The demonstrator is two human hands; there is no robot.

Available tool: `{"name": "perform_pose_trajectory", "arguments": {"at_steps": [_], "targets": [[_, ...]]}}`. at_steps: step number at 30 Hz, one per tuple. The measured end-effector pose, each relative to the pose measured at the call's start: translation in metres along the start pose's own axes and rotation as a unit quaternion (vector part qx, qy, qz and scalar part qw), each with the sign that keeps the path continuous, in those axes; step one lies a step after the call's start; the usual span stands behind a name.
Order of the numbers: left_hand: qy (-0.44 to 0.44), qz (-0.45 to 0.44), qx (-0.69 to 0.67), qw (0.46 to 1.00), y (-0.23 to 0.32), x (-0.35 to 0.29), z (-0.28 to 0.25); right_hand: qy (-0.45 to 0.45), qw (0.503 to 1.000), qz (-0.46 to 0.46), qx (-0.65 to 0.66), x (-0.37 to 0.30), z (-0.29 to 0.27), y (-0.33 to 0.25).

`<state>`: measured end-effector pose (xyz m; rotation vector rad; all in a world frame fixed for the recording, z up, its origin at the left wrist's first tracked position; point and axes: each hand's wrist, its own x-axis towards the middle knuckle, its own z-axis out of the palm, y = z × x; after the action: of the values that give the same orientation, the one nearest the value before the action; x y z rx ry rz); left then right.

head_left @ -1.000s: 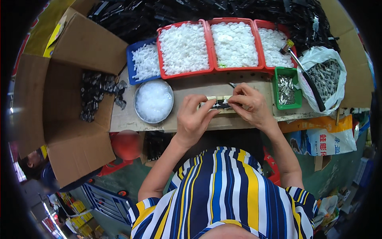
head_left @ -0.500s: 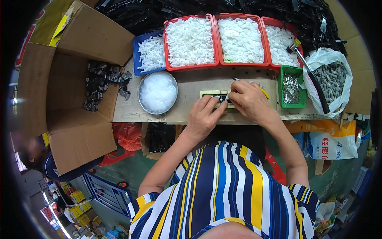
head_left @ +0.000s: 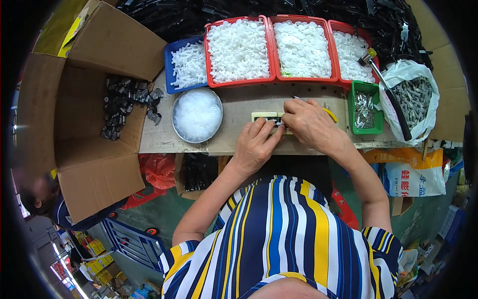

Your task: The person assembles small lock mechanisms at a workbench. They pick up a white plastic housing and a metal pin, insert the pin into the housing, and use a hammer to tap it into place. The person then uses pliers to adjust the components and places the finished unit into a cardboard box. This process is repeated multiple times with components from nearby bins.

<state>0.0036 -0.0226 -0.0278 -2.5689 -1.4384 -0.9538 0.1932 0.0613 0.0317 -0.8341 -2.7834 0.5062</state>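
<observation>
Jig block [head_left: 265, 117], a pale yellow-green fixture, lies flat near the front edge of the desk [head_left: 239, 104], directly ahead of the seated person. Left hand [head_left: 255, 145] rests palm down with its fingertips pressed against the near side of the block. Right hand [head_left: 311, 123] covers the block's right end, fingers curled together over a small dark part seated there; whether that part is pinched or only pushed cannot be told. Both hands are close together, touching at the fingertips.

Progress, as a judgement: one piece is mid-assembly on the block. A modest heap of dark finished-looking parts [head_left: 125, 104] lies in the open cardboard box [head_left: 99, 174] at the left, which has much room left. Supplies remain plentiful: round metal bowl [head_left: 197, 114] of clear pieces, green bin [head_left: 366, 107] of small metal parts, blue bin [head_left: 186, 67] and three red trays [head_left: 239, 50] of white plastic parts, and a white bag [head_left: 413, 97] of grey parts with a hammer [head_left: 386, 92] across it.

Against the earlier frames, the hands sit at the same block in nearly the same posture; bins and box appear unchanged.
</observation>
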Motion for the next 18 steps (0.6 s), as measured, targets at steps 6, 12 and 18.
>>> {"name": "perform_pose_trajectory", "arguments": {"at_steps": [6, 12, 18], "targets": [[0.003, -0.008, -0.003, 1.000, 0.001, -0.003, 0.004, 0.021, 0.995, 0.045, 0.083, -0.007, 0.003, 0.008], [-0.001, -0.004, -0.005, 1.000, 0.001, -0.004, 0.003, 0.078, 0.993, 0.012, 0.083, -0.019, 0.018, 0.007], [0.000, 0.003, 0.024, 1.000, 0.001, -0.004, 0.005, 0.084, 0.993, 0.024, 0.084, -0.024, 0.018, 0.003]]}}
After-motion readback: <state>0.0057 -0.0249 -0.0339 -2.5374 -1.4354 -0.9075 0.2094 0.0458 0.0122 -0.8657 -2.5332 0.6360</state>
